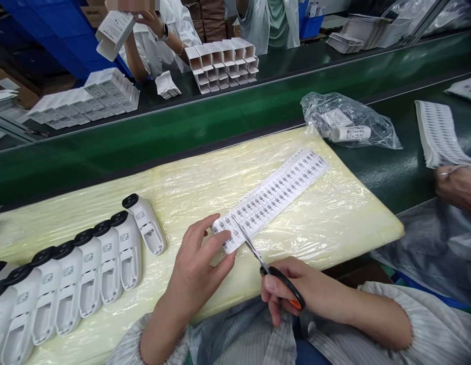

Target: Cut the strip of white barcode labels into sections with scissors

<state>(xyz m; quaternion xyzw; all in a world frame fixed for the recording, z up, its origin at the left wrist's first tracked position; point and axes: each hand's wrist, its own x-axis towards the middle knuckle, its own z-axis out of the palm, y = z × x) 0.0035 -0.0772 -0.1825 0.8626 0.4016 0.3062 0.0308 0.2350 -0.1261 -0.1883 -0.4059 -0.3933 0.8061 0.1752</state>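
Observation:
A long white sheet of printed labels (277, 195) lies slantwise on the plastic-wrapped yellow pad (174, 187). My left hand (201, 263) grips its near end, thumb on top and fingers along the edges. In my right hand (292, 284) are scissors (258, 255) with black and orange handles. Their blades are parted, one lying over the sheet just beside my left thumb. To the left, several white handheld devices (129, 248) with black round ends and open compartments lie in a slanting row.
A clear plastic bag (351, 124) with white rolls lies beyond the pad. At right, another person's hand (458, 187) is by a folded label strip (440, 134). Across the green divider (159, 137) stand white boxes (223, 63), stacked cartons (91, 99) and co-workers.

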